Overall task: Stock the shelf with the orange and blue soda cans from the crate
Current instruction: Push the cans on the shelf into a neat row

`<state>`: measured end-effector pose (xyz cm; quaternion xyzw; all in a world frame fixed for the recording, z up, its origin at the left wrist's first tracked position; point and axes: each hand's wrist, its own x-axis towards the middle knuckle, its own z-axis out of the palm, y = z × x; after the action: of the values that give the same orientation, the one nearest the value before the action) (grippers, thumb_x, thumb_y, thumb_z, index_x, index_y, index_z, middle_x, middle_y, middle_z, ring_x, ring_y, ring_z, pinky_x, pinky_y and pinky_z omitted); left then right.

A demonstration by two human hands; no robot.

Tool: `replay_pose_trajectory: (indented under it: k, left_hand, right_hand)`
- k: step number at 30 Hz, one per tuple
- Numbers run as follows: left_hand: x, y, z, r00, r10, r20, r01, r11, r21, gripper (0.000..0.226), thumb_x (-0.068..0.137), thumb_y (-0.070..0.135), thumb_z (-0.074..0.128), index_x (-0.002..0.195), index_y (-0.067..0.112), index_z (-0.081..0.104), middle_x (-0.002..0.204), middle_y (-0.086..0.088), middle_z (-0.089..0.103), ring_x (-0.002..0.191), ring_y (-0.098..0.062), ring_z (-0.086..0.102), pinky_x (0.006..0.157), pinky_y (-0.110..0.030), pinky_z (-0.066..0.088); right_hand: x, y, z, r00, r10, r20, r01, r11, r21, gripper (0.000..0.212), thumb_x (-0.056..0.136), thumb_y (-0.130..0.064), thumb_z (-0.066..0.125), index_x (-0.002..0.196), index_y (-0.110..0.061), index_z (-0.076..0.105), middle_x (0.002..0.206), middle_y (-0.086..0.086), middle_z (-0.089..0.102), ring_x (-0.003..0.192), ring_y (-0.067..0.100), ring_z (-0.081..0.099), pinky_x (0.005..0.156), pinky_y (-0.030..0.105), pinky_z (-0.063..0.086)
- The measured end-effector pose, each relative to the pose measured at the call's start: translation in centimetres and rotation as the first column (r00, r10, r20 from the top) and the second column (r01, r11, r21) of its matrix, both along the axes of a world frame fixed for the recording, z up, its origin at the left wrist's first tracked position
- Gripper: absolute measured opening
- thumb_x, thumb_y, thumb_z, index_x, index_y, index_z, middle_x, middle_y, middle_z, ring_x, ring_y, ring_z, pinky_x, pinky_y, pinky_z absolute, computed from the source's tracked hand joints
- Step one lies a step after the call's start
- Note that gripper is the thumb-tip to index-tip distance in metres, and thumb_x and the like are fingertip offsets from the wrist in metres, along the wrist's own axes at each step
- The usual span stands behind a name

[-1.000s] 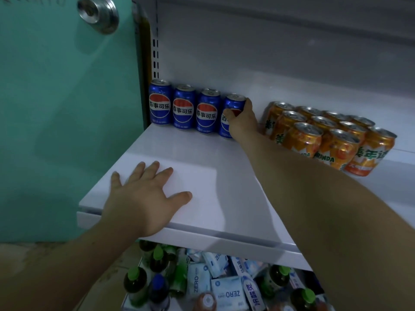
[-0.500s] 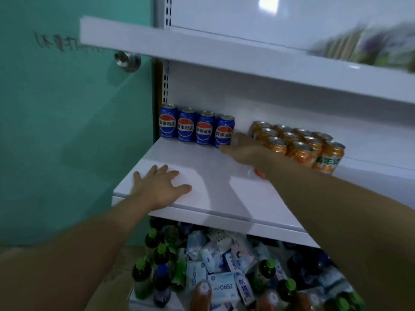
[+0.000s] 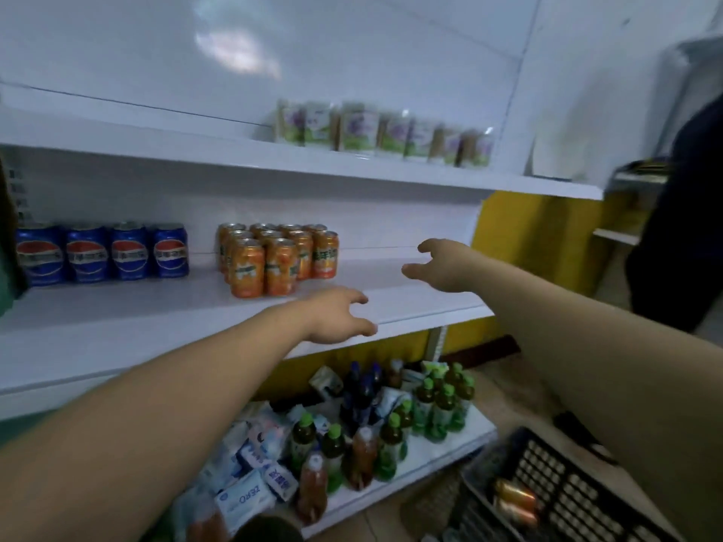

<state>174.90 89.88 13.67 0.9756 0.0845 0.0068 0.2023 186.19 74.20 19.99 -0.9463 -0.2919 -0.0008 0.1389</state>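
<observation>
The person is holding both bare arms out toward the white middle shelf point(image 3: 137, 311). The left hand point(image 3: 340, 316) is hovering over the shelf's front edge with its fingers loosely spread and nothing in them; whether it is touching the board I cannot tell. The right hand point(image 3: 442, 267) is hanging further right and a little higher over the bare end of the shelf, its fingers relaxed and slightly curved, gripping nothing.

Four blue cans point(image 3: 101, 252) are standing upright in a row at the back left of the shelf, touching side by side. Just right of them, across a small gap, the orange cans point(image 3: 277, 260) are standing bunched in tight rows running from back toward front. The left hand is sitting near that bunch, to its right and in front of it; the right hand is well apart from it.

Down at the lower right the black crate point(image 3: 567, 490) is sitting on the floor with two loose orange cans point(image 3: 512, 498) lying on their sides inside, below the right forearm.

Blurred cartons point(image 3: 383, 131) are lining the upper shelf point(image 3: 156, 150), and green-capped bottles point(image 3: 391, 432) and tissue packs point(image 3: 250, 494) are crowding the bottom shelf point(image 3: 446, 447)
</observation>
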Motion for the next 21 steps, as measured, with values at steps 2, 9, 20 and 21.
replay_pose_trajectory:
  k: [2,9,20,21]
  left_hand:
    - [2.1,-4.7,-0.3,0.993,-0.12,0.01,0.12,0.993,0.021,0.069,0.086,0.05,0.059,0.145,0.023,0.035,0.153,0.0,0.032,0.137,-0.021,0.035,0.11,-0.032,0.03]
    - [7.1,-18.6,-1.1,0.885,-0.464,-0.041,0.465,0.874,0.142,0.065,0.083,0.051,0.061,0.138,0.021,0.045,0.141,-0.001,0.047,0.128,-0.021,0.046,0.107,-0.037,0.038]
    - [16.1,-30.7,-9.2,0.701,-0.674,-0.234,0.694,0.72,0.007,0.072,0.079,0.056,0.062,0.142,0.03,0.04,0.147,0.005,0.041,0.131,-0.016,0.043,0.108,-0.035,0.037]
    - [17.0,-31.3,-10.3,0.688,-0.681,-0.25,0.7,0.714,-0.019,0.067,0.078,0.054,0.063,0.138,0.031,0.044,0.142,0.005,0.047,0.124,-0.015,0.048,0.104,-0.034,0.041]
  right_hand:
    - [0.7,-5.0,-0.2,0.994,-0.112,0.007,0.112,0.994,-0.005,0.073,0.094,-0.054,0.052,0.151,-0.014,0.029,0.152,0.008,0.038,0.134,0.03,0.041,0.105,0.037,0.037]
    - [0.8,-20.7,-2.1,0.905,-0.425,-0.013,0.424,0.905,-0.024,0.071,0.091,-0.056,0.055,0.147,-0.016,0.037,0.15,0.006,0.042,0.13,0.028,0.046,0.1,0.036,0.042]
    - [3.3,-34.1,-9.7,0.699,-0.699,-0.149,0.69,0.715,-0.117,0.072,0.095,-0.053,0.05,0.151,-0.014,0.028,0.153,0.007,0.037,0.135,0.027,0.041,0.107,0.037,0.039]
    - [3.8,-34.7,-11.1,0.686,-0.711,-0.155,0.701,0.703,-0.122,0.073,0.094,-0.053,0.051,0.151,-0.014,0.029,0.153,0.007,0.037,0.136,0.027,0.041,0.107,0.037,0.039]
